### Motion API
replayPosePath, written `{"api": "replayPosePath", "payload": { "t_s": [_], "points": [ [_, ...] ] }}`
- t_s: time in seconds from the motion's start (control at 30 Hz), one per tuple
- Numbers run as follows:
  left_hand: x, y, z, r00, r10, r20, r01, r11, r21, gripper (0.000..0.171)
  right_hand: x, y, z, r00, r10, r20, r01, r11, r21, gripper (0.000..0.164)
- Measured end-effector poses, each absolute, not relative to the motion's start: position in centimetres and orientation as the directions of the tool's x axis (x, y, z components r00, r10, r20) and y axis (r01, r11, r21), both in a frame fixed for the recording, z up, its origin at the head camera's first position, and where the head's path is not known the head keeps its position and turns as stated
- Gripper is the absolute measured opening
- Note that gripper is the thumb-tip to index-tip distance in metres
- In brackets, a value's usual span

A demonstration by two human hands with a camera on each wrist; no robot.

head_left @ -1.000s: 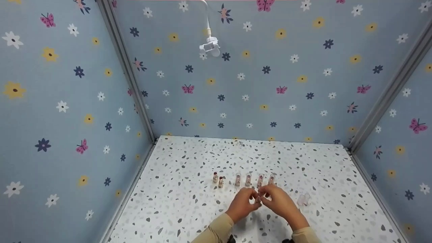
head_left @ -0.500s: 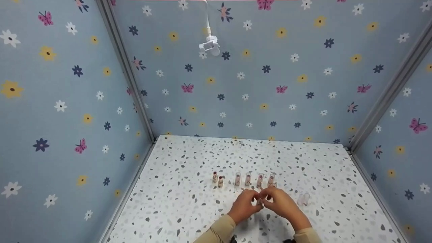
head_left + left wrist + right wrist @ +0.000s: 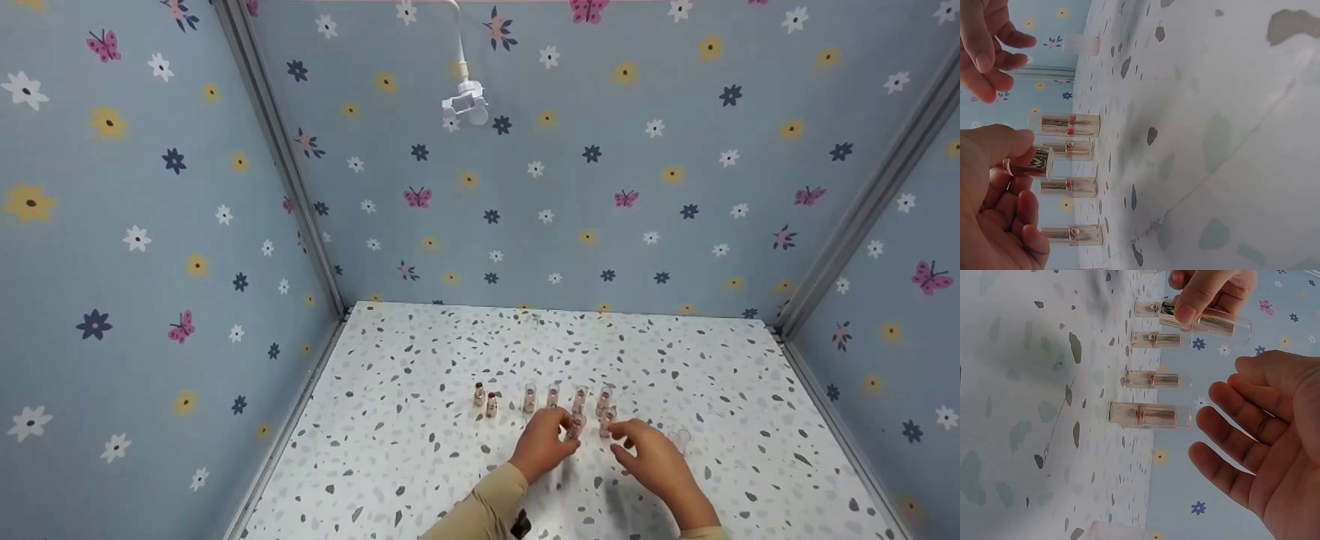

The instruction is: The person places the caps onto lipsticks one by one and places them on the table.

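Observation:
In the head view my left hand [image 3: 544, 444] pinches a lipstick [image 3: 575, 427] with a clear cap over it, lifted off the table. The right wrist view shows that lipstick [image 3: 1210, 323] tilted between thumb and fingers. My right hand [image 3: 656, 457] is apart from it, fingers spread and loosely bent, holding nothing. Just beyond its fingertips a capped lipstick [image 3: 607, 422] stands upright. Behind it runs a row of several capped lipsticks [image 3: 553, 397], also upright. To the left stand two lipsticks with dark red tips, one further back [image 3: 479, 394] and one nearer [image 3: 491, 405], without clear caps.
A clear cap [image 3: 682, 439] stands on the speckled white table [image 3: 420, 465], to the right beside my right hand. Blue flowered walls [image 3: 540, 187] enclose the table at back and sides. A white clamp [image 3: 466, 103] hangs from an arm before the back wall.
Both hands were together at one lipstick. My right hand has let go and moved right, its fingers opening. The left keeps the lipstick; a capped lipstick now shows between the hands.

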State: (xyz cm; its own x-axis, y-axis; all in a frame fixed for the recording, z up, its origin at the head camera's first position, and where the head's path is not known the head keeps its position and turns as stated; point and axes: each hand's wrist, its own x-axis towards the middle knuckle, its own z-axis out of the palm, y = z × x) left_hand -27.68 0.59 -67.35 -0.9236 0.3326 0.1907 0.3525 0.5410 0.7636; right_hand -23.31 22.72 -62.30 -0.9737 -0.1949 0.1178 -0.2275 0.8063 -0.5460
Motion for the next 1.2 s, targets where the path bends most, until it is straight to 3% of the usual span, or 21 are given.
{"api": "replayPosePath", "payload": {
  "t_s": [0.3,0.6,1.2],
  "points": [
    [-28.9,1.9,-67.9,-0.95,0.241,0.199,0.303,0.554,0.776,0.016,-22.9,24.6,-62.0,-0.992,-0.094,0.084,-0.124,0.825,-0.551,0.018],
    [-30.3,3.4,-69.5,-0.967,0.176,0.183,0.254,0.62,0.742,0.02,-22.6,25.4,-62.1,-0.993,-0.075,0.086,-0.111,0.819,-0.563,0.016],
    [-31.5,4.8,-71.6,-0.98,0.144,0.137,0.197,0.615,0.764,0.023,-22.3,26.2,-62.1,-0.997,-0.05,0.059,-0.075,0.81,-0.581,0.015]
  ]
}}
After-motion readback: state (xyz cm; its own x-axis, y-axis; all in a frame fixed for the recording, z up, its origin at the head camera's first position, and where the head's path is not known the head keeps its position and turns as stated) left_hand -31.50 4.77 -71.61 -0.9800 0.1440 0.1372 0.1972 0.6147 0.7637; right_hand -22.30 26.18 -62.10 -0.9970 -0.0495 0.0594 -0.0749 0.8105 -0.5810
